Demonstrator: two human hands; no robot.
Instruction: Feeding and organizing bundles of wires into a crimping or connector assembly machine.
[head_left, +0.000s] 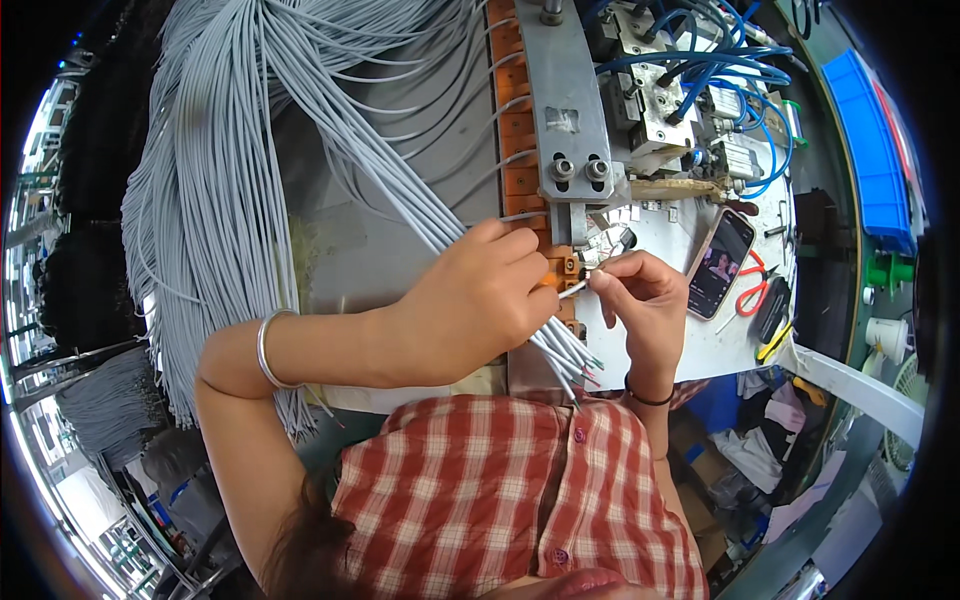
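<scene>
My left hand [490,285] is closed, fingers curled round a grey cable. Under that hand runs a bundle of grey cables [400,195], whose stripped ends [585,362] with thin coloured wires come out below it. Thumb and forefinger of my right hand [648,305] pinch the tip of a short piece of cable [572,290] between the two hands. Whether a small connector sits on that tip is hidden by the fingers. Both hands are at the near end of an orange fixture rail [517,125], where several cables lie in slots.
A steel press block [565,110] stands over the rail, with blue air hoses [700,70] behind. Small metal connectors [610,240] lie beside my right hand. Further right are a phone [722,262], red-handled scissors [750,295] and a blue bin [868,150]. Hanging grey cables [210,200] fill the left.
</scene>
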